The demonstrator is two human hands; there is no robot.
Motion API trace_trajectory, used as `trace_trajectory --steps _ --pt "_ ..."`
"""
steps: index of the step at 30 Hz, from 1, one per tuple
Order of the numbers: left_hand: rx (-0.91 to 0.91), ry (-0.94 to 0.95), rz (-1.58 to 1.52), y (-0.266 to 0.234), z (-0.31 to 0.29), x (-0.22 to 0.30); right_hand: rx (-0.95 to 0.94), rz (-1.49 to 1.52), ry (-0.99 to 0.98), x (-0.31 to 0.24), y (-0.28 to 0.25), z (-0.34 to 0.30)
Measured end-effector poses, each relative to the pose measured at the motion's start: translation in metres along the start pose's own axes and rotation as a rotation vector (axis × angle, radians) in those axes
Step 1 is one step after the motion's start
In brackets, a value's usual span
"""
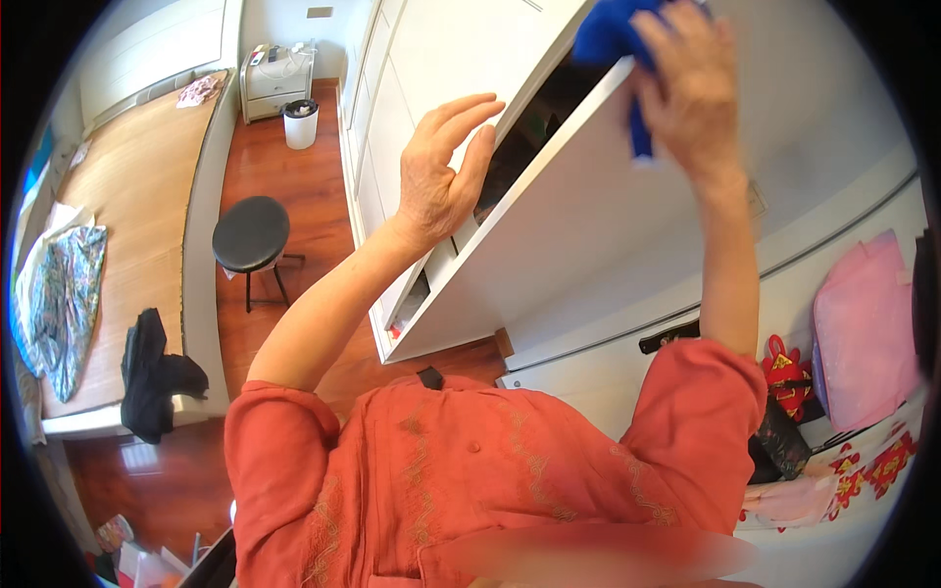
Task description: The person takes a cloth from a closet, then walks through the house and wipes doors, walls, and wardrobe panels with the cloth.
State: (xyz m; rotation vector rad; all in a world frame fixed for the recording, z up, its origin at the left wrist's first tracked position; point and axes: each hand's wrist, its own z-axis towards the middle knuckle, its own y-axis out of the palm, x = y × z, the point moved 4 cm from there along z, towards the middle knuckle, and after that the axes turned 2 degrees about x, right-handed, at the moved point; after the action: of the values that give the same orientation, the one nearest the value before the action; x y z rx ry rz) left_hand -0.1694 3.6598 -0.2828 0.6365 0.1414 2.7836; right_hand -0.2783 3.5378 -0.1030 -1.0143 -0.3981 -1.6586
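White wardrobe: its pale side panel slanted up the middle of the view, with a dark gap along its edge and shelving partly visible inside
Bed: lay along the left, with a patterned cloth and a black garment on it
Stool: stood between bed and wardrobe, its round seat black
Blue cloth: was at the upper edge of the panel under the right hand, a strip hanging down the side
Right hand: curled over the cloth, gripping it; slightly blurred, so which fingers pinched could not be told
Left hand: raised before the gap, empty, thumb parted from loosely extended fingers
Step in hand: seemed to be wiping along the panel's upper edge
Next move: seemed to call for a firm hold on the cloth and even pressure along that edge
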Motion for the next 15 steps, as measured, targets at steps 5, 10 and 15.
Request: trace_trajectory --steps 5,10,15 --pt "-0.037 -0.143 -0.063 -0.018 -0.020 -0.001 -0.326 0.423 -0.084 -0.146 0.044 -0.111" --pt "-0.153 -0.110 0.106 -0.029 -0.032 -0.008 -0.277 0.418 -0.127 -0.139 0.044 -0.106" --pt "-0.181 -0.116 0.020 -0.003 -0.042 0.002 -0.196 0.071 -0.027 -0.030 0.009 -0.042"
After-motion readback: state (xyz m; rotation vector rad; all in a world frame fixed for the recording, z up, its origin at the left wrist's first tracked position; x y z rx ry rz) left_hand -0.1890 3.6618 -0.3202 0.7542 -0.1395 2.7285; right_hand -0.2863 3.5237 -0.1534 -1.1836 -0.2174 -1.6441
